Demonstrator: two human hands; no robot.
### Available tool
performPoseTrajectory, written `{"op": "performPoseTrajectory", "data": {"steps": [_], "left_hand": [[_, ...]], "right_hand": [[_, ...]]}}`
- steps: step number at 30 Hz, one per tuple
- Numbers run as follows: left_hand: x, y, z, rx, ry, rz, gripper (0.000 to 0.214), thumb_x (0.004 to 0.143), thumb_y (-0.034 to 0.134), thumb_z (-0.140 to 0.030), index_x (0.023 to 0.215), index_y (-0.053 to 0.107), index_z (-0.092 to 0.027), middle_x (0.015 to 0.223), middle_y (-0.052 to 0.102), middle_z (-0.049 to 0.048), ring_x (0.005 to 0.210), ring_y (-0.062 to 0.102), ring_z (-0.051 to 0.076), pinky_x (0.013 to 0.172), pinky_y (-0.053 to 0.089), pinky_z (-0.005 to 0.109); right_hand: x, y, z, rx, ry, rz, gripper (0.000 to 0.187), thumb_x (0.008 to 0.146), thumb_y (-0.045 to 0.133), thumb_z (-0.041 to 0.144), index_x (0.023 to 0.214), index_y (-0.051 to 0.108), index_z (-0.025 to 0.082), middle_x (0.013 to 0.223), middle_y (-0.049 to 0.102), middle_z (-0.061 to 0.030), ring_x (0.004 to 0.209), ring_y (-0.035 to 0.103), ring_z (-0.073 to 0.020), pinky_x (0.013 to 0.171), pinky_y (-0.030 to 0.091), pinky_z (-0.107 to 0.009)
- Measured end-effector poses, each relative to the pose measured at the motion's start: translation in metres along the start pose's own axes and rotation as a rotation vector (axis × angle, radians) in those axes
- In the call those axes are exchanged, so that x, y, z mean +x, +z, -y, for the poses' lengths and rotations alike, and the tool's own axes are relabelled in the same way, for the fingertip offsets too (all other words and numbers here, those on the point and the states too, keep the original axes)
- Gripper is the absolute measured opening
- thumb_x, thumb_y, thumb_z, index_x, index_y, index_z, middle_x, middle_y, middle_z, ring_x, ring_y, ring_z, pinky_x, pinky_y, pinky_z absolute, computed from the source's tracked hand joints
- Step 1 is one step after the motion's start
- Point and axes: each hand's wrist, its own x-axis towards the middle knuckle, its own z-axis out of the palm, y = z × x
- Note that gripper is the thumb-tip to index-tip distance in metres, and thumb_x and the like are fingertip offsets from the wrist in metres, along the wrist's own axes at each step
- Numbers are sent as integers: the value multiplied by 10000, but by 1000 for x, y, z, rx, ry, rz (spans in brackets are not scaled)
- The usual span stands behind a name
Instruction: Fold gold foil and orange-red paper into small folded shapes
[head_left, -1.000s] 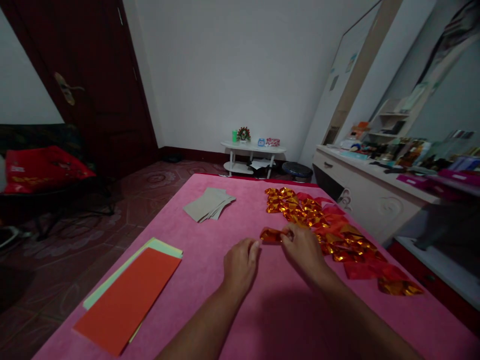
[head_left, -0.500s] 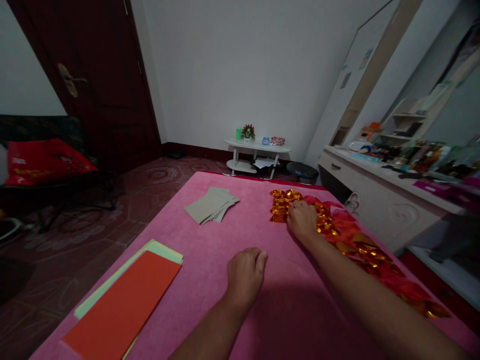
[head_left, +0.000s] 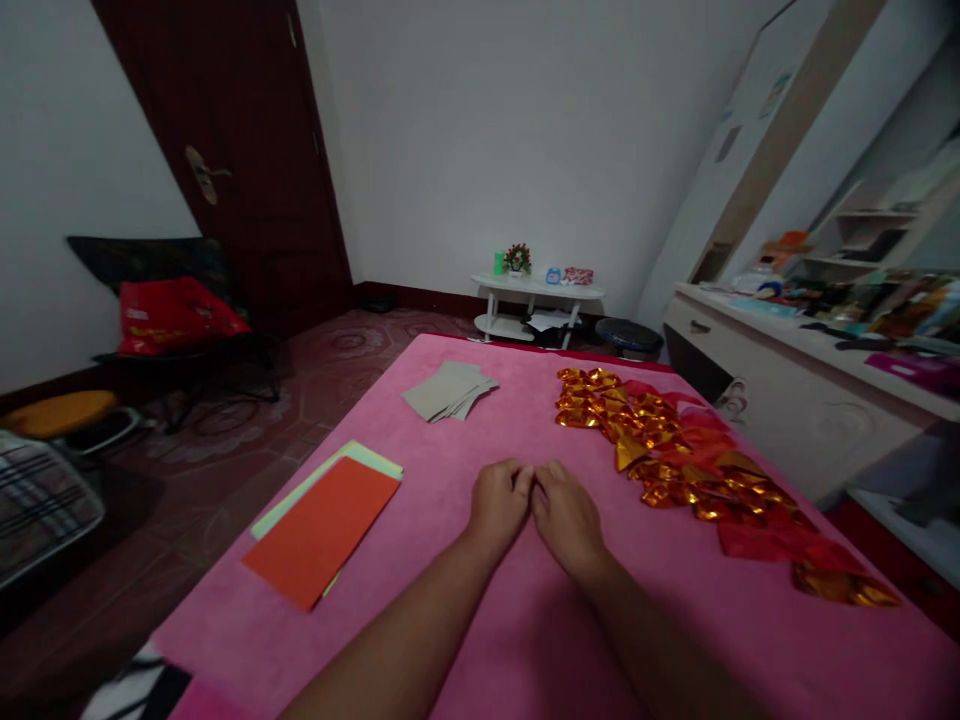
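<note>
My left hand (head_left: 498, 505) and my right hand (head_left: 568, 515) meet fingertip to fingertip over the pink cloth (head_left: 420, 640). Both are closed with curled fingers; anything between them is hidden. To the right lie rows of shiny gold foil pieces (head_left: 589, 405), with red pieces (head_left: 701, 435) among them, apart from my hands. Left of my hands sits a stack of orange paper sheets (head_left: 322, 530), with pale green and yellow sheets (head_left: 375, 458) showing under it. Farther back, several grey-beige cards (head_left: 448, 388) are loosely fanned out.
Beyond the table stands a low white side table (head_left: 540, 287) and a dark round stool (head_left: 628, 335). A white dresser (head_left: 795, 360) crowded with bottles runs along the right. On the left, a red bag (head_left: 180, 318) rests on a dark chair, near a brown door (head_left: 225, 150).
My right hand has left the gold foil pieces and come back to the left, meeting my left hand. The camera view has turned slightly left.
</note>
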Motion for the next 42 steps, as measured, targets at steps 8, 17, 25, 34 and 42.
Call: {"op": "performPoseTrajectory", "data": {"steps": [8,17,25,34,42], "left_hand": [[-49,-82,-11,118,153,143,196,822,558,-240,945,700,-184,947,686,65,895,603,178,823,443,272],[-112,-195,41,720,-150,-8,713,693,675,-538,1284,509,-175,1383,441,158,1268,402,329,1053,331,424],[-115,-197,45,721,-249,-8,219,859,511,-339,931,658,-192,1092,631,99,1044,567,232,898,418,317],[-121,-195,31,827,-223,31,197,821,540,-322,853,672,-179,933,658,109,903,594,236,782,416,305],[-104,-213,38,780,-332,55,315,836,452,-280,679,687,-141,690,665,92,619,551,157,592,312,264]], "right_hand": [[0,14,-24,309,-70,-13,202,833,475,233,932,650,208,931,606,-39,866,579,-179,753,443,-286],[1,19,-28,333,-56,-13,207,819,483,294,894,662,222,926,606,-39,811,591,-180,703,466,-293],[1,19,-29,346,-61,-3,231,824,472,302,910,664,208,931,602,-43,830,590,-179,721,470,-294],[0,18,-28,364,-48,0,232,822,479,321,904,669,217,935,605,-38,828,597,-178,732,472,-296],[1,21,-32,421,-45,3,250,816,477,348,894,670,210,934,600,-41,815,598,-177,740,475,-294]]}}
